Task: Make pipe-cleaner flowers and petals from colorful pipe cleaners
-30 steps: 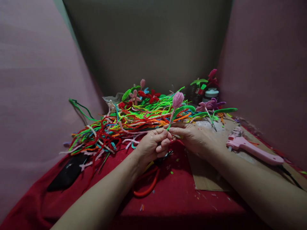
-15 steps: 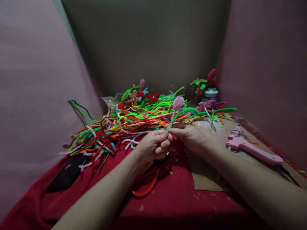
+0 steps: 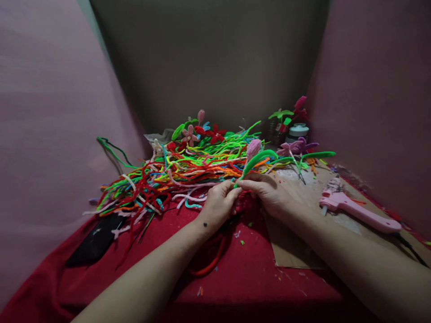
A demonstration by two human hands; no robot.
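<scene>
Between both hands, at the middle of the view, is a pipe-cleaner flower [image 3: 253,149] with a pink tulip-like bud on a stem. A long green pipe-cleaner leaf [image 3: 261,158] arches to the right from that stem. My left hand [image 3: 220,201] is closed, thumb and fingers pinching the stem's lower part. My right hand [image 3: 266,190] pinches just above and to the right, where the green leaf meets the stem. The lower stem end is hidden by my fingers. Below my left hand, the red handle [image 3: 210,264] of a tool shows in part.
Loose coloured pipe cleaners [image 3: 195,166] are heaped behind my hands. A pink glue gun [image 3: 360,211] rests on cardboard [image 3: 289,251] at right, near purple flowers [image 3: 301,146] and a lidded jar [image 3: 298,131]. At left, a black flat object [image 3: 96,242] lies on the red cloth [image 3: 249,282].
My left hand has rolled over, its back now facing up and its fingers tucked under. The bud has tilted right and sits slightly lower. The red handle is more covered.
</scene>
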